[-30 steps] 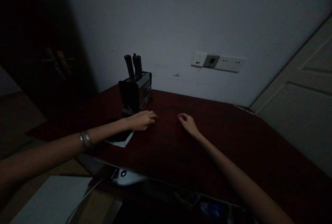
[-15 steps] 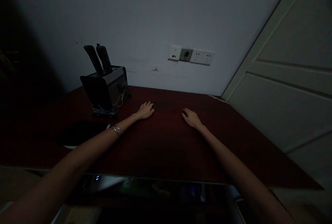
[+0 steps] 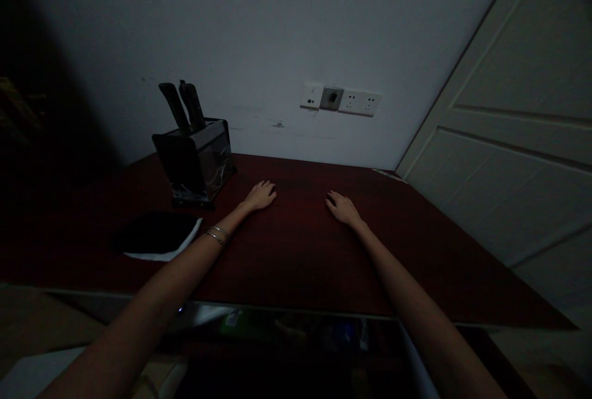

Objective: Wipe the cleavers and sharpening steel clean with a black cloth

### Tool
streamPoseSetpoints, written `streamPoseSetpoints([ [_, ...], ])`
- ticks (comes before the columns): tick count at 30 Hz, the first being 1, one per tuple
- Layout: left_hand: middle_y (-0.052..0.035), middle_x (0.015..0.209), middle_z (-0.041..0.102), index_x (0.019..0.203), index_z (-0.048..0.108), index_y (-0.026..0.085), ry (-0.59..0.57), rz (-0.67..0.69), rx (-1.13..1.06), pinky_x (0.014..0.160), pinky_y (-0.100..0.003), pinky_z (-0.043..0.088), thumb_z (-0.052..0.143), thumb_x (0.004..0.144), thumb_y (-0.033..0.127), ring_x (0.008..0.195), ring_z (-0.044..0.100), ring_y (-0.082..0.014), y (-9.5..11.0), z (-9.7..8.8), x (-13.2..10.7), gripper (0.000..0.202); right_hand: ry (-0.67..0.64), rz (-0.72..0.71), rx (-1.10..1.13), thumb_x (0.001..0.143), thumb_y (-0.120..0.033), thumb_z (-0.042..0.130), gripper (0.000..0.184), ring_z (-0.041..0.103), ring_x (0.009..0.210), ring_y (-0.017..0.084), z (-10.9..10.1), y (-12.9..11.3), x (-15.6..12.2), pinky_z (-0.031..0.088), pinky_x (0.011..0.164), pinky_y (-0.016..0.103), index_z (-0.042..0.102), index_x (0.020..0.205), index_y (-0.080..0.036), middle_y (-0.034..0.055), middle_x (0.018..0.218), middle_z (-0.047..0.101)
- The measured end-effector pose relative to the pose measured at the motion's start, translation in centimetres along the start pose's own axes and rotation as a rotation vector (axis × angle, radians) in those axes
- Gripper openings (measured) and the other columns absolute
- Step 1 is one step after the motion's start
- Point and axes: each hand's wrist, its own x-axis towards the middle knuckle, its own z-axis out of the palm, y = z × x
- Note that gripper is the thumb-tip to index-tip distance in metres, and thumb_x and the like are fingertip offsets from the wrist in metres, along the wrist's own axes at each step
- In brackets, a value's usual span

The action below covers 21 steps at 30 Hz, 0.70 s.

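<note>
The room is dim. My left hand (image 3: 260, 196) lies flat, palm down, on the dark red table (image 3: 300, 251), fingers stretched out and holding nothing. Thin bracelets circle that wrist. My right hand (image 3: 341, 208) also rests flat on the table a little to the right, fingers apart and empty. A black knife block (image 3: 197, 161) with dark knife handles (image 3: 182, 105) sticking up stands just left of my left hand, apart from it.
A black flat object on a white sheet (image 3: 157, 240) lies on the table's left side. White wall sockets (image 3: 341, 100) sit on the wall behind. A pale panelled door (image 3: 518, 152) stands at the right. Clutter lies in shadow below the table's near edge.
The view swung to the right and steadied. My left hand left the spot by the black object and both hands flattened on the table, fingers out.
</note>
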Motion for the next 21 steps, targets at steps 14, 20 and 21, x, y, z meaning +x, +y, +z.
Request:
streamPoseSetpoints([
  [14,-0.0138,0.135,0.037,0.124,0.044,0.012,0.018,0.016,-0.002,0.103,-0.037,0.023,0.031,0.086,0.036,0.127,0.029,-0.0251,-0.09,0.0,-0.06,0.047,0.015,-0.002,0.002,0.087,-0.039,0.029,0.05,0.031,0.127,0.021,0.01,0.05,-0.01,0.023,0.103,0.039,0.042,0.127,-0.012,0.0115,0.136,0.038],
  [20,-0.0134,0.135,0.038,0.123,0.045,0.012,0.031,0.023,-0.006,0.103,-0.037,0.022,0.032,0.086,0.035,0.127,0.029,-0.0245,-0.13,0.12,-0.01,0.046,0.011,0.0,0.003,0.087,-0.039,0.029,0.05,0.031,0.127,0.02,0.08,0.13,0.0,0.022,0.103,0.038,0.042,0.127,-0.012,0.0117,0.136,0.038],
  [21,-0.0131,0.134,0.038,0.123,0.045,0.012,0.031,0.023,-0.007,0.103,-0.037,0.022,0.032,0.086,0.035,0.127,0.029,-0.0242,-0.12,0.12,-0.01,0.046,0.011,-0.001,0.003,0.087,-0.039,0.029,0.05,0.031,0.127,0.02,0.09,0.15,-0.01,0.022,0.103,0.039,0.041,0.127,-0.011,0.0118,0.136,0.038],
])
